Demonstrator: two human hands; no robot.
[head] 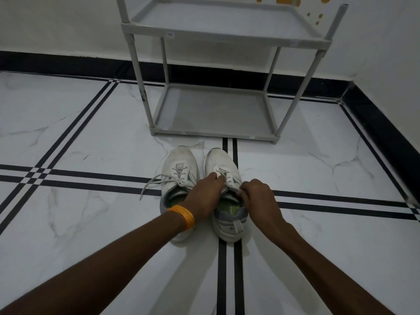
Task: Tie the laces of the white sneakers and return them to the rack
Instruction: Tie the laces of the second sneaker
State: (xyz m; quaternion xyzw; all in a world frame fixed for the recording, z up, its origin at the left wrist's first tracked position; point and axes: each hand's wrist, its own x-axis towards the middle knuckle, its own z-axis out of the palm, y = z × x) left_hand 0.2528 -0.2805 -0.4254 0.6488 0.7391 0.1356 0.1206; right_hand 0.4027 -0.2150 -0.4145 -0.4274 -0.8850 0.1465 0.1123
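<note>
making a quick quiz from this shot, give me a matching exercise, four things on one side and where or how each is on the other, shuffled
Things:
1. left sneaker
2. right sneaker
3. rack
4. orange band

States:
A. both hands on its laces
B. on the left wrist
C. laces loose, trailing on the floor
D. shelves bare, beyond the shoes

Pairs: 1-C, 2-A, 3-D, 4-B

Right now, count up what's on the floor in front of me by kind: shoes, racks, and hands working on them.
White sneakers: 2, the left sneaker with loose laces and the right sneaker being laced
Grey rack: 1
Hands: 2, the left hand and the right hand, both at the right sneaker's laces
Total: 5
</note>
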